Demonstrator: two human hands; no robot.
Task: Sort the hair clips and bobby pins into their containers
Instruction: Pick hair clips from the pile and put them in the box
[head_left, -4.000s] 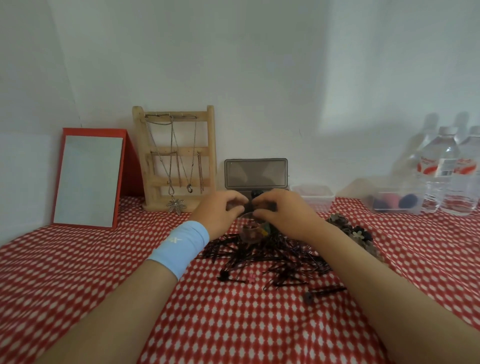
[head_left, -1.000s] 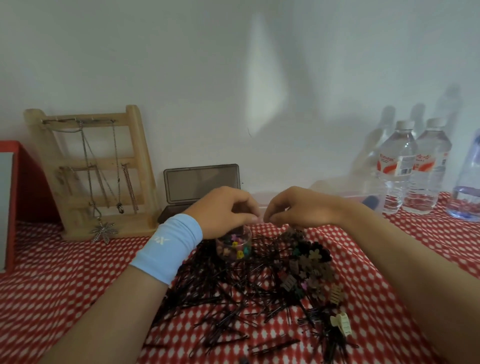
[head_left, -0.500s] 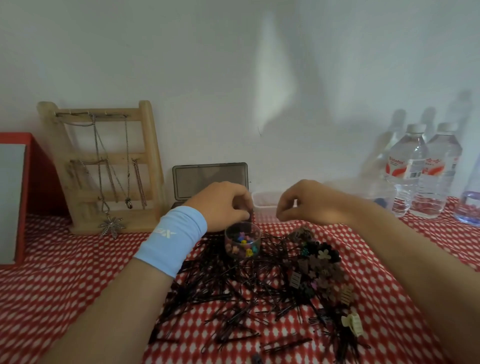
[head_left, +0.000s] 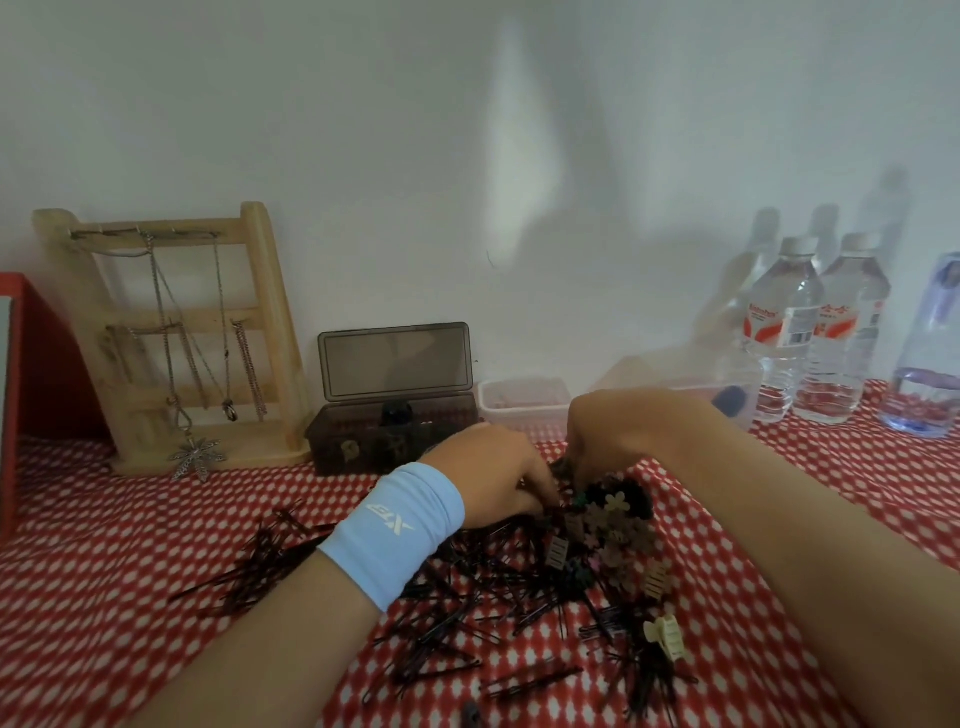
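Note:
Black bobby pins (head_left: 457, 618) lie scattered in a heap on the red checked cloth (head_left: 104, 571). Brown and black flower-shaped hair clips (head_left: 618, 525) are piled at its right, with a cream claw clip (head_left: 665, 634) nearer me. My left hand (head_left: 493, 478), with a blue wristband, and my right hand (head_left: 618, 431) both reach down into the far edge of the clip pile, their fingertips close together and hidden among the clips. A dark box (head_left: 395, 431) with its lid up and a small clear tub (head_left: 524, 400) stand just behind the hands.
A wooden jewellery rack (head_left: 171, 343) with necklaces stands at the back left, beside a red-framed mirror (head_left: 31, 364). A larger clear container (head_left: 727, 384) and water bottles (head_left: 784, 332) line the back right against the wall.
Both hands have dropped from above the pile into its far edge. The small round cup of coloured clips seen half a second ago is now hidden behind my left hand.

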